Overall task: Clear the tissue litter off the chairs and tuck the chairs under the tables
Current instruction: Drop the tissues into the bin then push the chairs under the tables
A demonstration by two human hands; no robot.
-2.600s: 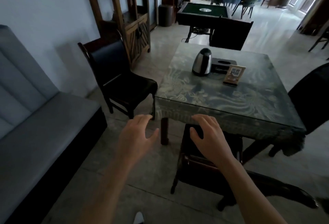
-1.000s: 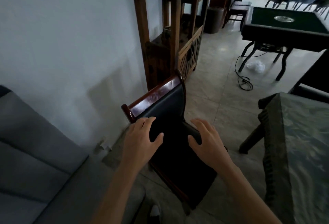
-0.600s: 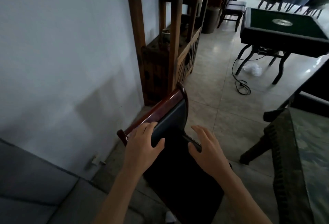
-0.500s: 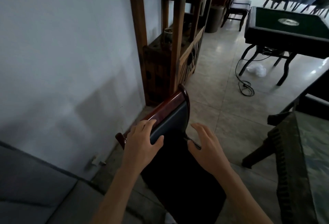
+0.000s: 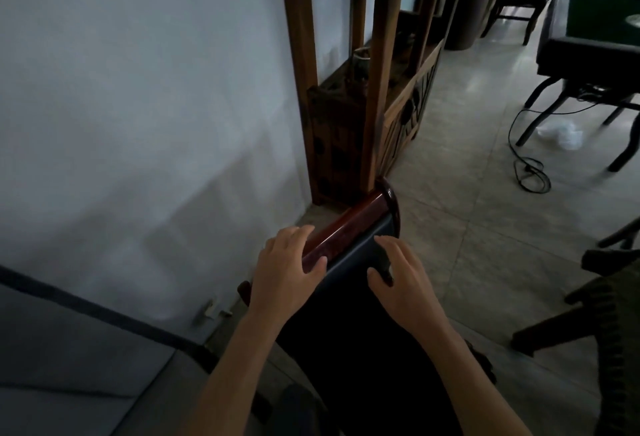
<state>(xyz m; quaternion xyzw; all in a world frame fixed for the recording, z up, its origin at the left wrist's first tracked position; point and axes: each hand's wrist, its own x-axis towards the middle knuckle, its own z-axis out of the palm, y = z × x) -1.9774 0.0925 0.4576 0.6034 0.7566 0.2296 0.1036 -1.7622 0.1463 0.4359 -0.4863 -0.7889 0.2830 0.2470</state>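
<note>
left hand (image 5: 284, 276) rests on the chair (image 5: 349, 235) top rail, fingers straight and spread. right hand (image 5: 403, 280) hovers over the dark backrest pad, fingers spread, contact unclear. chair sits by the wall, just in front of the wooden shelf (image 5: 377, 82). crumpled tissue (image 5: 561, 131) on floor under the green-topped surface (image 5: 595, 23). no readable writing.

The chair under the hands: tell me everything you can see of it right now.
The chair has a glossy reddish-brown wooden top rail with a curled end and dark padded upholstery on back and seat. It stands on the tiled floor near the wall. The left hand rests over the rail; the right hand is at the back's padding. Its legs are hidden.
</note>
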